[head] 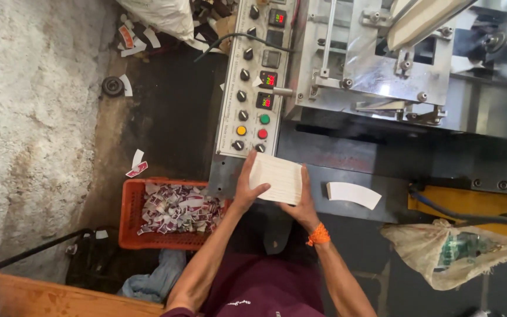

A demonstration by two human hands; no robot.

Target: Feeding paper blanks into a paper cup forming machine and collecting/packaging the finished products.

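Both my hands hold one thick stack of white curved paper blanks (276, 177) in front of my chest. My left hand (246, 186) grips its left edge, thumb across the front. My right hand (304, 202) clasps the right edge; an orange thread band (319, 235) circles that wrist. The stack hovers over the grey metal ledge (347, 176) of a machine. A second, thinner white curved blank (353, 194) lies on that ledge just right of my right hand.
A control panel (254, 76) with knobs, coloured buttons and small displays stands above the stack. The steel machine body (400, 64) fills the upper right. An orange crate (131, 211) of printed paper scraps sits lower left. A woven sack (459, 252) lies at right, a rough wall (30, 117) at left.
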